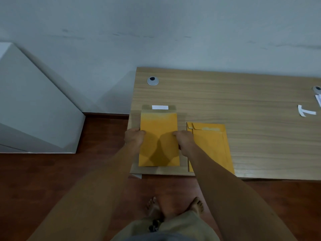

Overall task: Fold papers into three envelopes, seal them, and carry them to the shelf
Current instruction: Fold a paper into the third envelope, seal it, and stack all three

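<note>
A yellow envelope point(159, 122) lies upright at the desk's front left corner, its flap open at the far end with a white adhesive strip point(160, 107) showing. My left hand point(133, 137) grips its left edge and my right hand point(184, 140) grips its right edge, both about halfway along. Two more yellow envelopes point(212, 145) lie overlapped just right of it, flaps folded down, partly under my right forearm.
The wooden desk point(243, 101) stands against a pale wall, with grey cable grommets point(153, 80) at the back. Peeled white strips point(304, 111) lie at the far right. A white cabinet point(34, 110) stands to the left on the dark wood floor.
</note>
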